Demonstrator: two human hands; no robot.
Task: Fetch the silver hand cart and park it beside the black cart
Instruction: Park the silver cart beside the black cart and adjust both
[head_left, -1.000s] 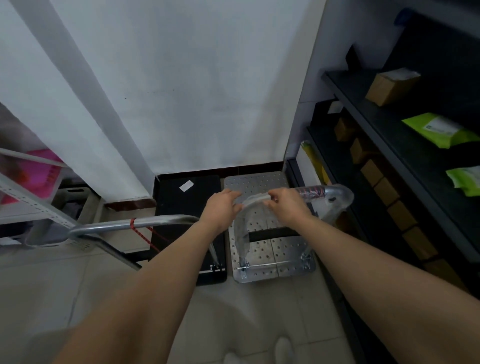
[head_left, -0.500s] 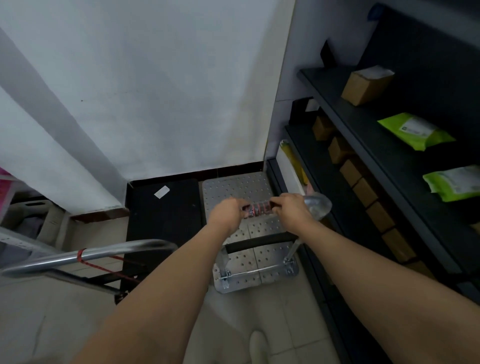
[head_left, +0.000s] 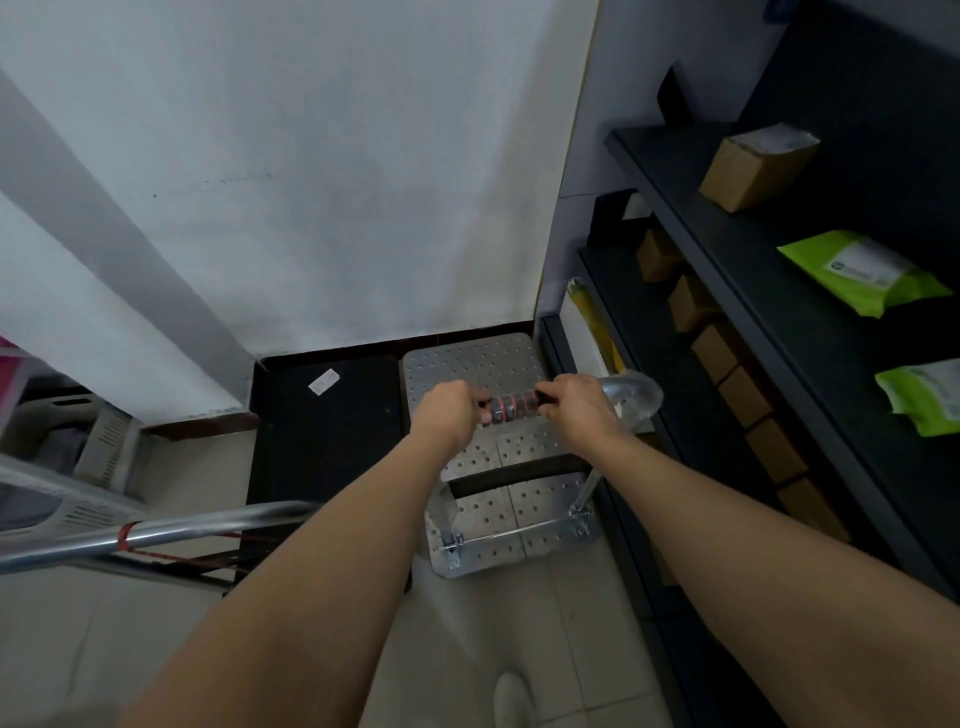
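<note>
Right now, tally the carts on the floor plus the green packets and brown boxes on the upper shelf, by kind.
Carts: 2 (silver cart, black cart)
Green packets: 2
Brown boxes: 1
Total: 5

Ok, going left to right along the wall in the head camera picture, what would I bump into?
First a grey slatted plastic basket, then a flat black cart, then a silver perforated hand cart, then a dark shelving rack.
</note>
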